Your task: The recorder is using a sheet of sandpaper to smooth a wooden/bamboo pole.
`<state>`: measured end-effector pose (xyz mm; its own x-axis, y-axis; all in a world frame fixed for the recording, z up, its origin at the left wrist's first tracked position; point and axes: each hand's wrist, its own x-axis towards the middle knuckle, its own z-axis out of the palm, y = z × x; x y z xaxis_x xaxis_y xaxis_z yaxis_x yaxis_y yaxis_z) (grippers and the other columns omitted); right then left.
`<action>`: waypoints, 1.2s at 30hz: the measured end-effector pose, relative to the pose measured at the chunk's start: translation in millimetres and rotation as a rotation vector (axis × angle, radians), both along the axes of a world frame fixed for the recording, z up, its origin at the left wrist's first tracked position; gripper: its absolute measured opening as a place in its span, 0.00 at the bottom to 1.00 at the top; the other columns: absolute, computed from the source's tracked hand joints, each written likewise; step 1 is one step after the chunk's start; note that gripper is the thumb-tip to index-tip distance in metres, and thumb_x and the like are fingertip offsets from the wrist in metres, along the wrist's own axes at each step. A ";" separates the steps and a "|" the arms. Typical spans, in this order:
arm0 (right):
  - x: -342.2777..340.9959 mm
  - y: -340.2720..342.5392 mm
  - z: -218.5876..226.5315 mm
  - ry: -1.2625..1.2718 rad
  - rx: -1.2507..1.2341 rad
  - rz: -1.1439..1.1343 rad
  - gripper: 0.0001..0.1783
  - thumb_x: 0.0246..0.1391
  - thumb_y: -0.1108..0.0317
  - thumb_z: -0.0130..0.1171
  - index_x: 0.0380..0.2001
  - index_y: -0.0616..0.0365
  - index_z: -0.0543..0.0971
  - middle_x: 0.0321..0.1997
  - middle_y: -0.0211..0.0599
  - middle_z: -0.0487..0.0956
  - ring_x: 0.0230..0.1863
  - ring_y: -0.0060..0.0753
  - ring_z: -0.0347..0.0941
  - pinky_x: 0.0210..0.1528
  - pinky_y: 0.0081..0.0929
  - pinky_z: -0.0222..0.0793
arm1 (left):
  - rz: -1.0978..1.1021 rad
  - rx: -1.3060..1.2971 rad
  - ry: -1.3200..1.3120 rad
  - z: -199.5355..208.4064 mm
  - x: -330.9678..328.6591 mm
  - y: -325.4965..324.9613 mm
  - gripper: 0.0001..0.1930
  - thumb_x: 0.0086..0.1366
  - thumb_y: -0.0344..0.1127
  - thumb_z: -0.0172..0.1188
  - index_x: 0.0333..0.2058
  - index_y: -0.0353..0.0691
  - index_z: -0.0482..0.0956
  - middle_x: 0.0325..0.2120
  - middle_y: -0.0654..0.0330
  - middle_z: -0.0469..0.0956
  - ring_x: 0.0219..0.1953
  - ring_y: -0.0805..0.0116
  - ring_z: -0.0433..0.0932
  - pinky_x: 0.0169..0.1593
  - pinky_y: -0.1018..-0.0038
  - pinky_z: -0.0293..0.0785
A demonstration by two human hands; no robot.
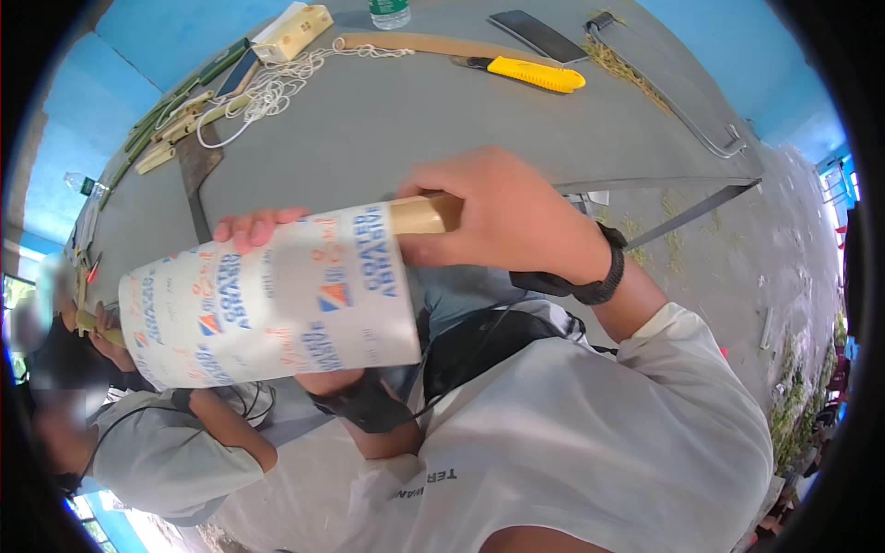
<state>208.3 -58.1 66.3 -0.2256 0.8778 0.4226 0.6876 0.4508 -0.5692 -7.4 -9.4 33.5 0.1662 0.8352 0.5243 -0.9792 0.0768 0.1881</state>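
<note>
A white sheet of sandpaper, printed in blue and orange on its back, curves over a pale bamboo piece. Only one end of the bamboo shows, past the sheet's right edge. My right hand is closed round that end, thumb below and fingers on top. Behind the sheet, my left hand grips it from underneath; just its fingertips come over the upper edge, and the palm is hidden. Both hands are above my lap, at the near edge of the grey table.
On the table lie a yellow utility knife, a phone, a hacksaw, a flat brown strip, tangled white string, a dark blade, and a tissue box. Another person sits close at my left.
</note>
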 end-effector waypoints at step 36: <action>15.9 -19.9 43.6 0.514 0.158 -0.096 0.21 0.64 0.57 0.54 0.45 0.67 0.78 0.47 0.42 0.79 0.46 0.33 0.73 0.49 0.29 0.66 | -0.234 0.111 -0.229 -53.9 -30.0 52.8 0.16 0.72 0.47 0.49 0.50 0.43 0.70 0.41 0.63 0.75 0.47 0.67 0.75 0.56 0.62 0.71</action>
